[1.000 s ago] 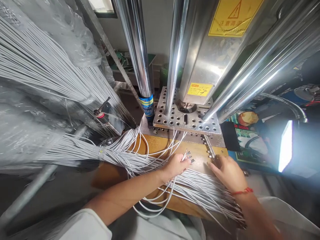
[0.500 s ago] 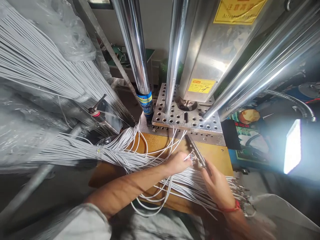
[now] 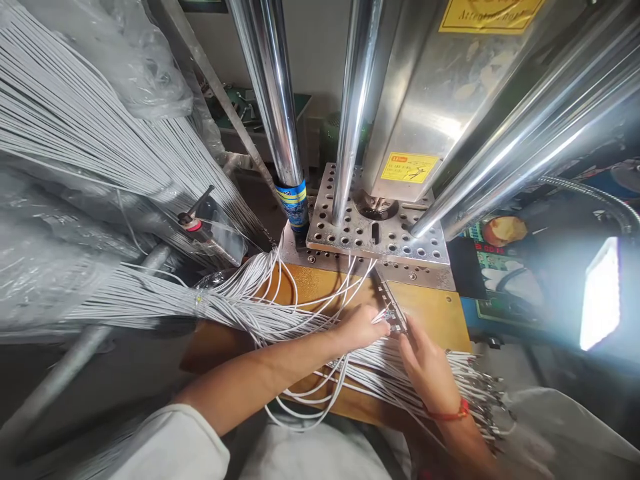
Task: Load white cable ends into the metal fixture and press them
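Observation:
My left hand (image 3: 363, 327) is closed in a pinch on a few white cables, whose metal ends stick out past the fingertips. Those ends are beside a narrow metal mould bar (image 3: 385, 288) with small slots, lying at a slant on the tan board. My right hand (image 3: 431, 367), with a red band at the wrist, has its fingers curled around the near end of the bar. Under both hands runs a thick bundle of white cables (image 3: 295, 321). Several loose cable loops hang over the board's front edge. The fingertips of my right hand are partly hidden.
A steel machine with a perforated plate (image 3: 320, 233) and thick chrome columns (image 3: 273, 100) stands just ahead. Metal-tipped cable ends (image 3: 487, 397) lie at the right. A bright lamp (image 3: 600, 293) glares there. Plastic-wrapped cables (image 3: 90, 113) hang at the left.
The camera view has shifted slightly, moving the machine a little to the right. My left hand has edged nearer to the bar's near end. Both hands keep their holds.

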`<state>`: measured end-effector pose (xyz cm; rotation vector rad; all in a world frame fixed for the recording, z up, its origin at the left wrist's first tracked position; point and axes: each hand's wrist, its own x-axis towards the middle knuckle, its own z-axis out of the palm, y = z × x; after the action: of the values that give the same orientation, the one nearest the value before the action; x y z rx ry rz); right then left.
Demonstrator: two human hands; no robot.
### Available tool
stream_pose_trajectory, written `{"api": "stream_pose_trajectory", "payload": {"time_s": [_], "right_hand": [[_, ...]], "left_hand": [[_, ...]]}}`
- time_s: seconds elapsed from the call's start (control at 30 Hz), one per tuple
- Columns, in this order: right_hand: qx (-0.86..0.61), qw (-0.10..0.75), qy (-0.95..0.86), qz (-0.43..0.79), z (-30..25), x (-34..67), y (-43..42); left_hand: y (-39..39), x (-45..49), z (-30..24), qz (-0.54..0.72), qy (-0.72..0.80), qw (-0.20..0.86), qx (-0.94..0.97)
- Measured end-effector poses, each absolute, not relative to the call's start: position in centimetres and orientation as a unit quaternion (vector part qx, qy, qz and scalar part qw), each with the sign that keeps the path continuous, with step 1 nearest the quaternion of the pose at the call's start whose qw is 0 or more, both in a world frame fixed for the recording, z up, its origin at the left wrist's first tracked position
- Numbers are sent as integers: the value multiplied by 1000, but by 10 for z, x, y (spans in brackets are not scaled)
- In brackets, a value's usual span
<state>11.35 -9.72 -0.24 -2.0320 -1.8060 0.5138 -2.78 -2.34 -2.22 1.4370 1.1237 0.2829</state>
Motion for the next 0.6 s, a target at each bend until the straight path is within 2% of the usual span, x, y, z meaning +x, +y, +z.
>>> {"api": "stream_pose_trajectory", "payload": {"time_s": [0.3,0.5,0.6], "right_hand": [[-733,137,-656,115,-6,102,-99],[-729,141,-655,138,0,110,-94],[-736,137,-646,150,4,113,-92]], "left_hand": [[-33,-24,-18,138,473,566,661],[-24,-33,-1,225,470,492,698],[-17,-35,-7,257,479,523,657]]}}
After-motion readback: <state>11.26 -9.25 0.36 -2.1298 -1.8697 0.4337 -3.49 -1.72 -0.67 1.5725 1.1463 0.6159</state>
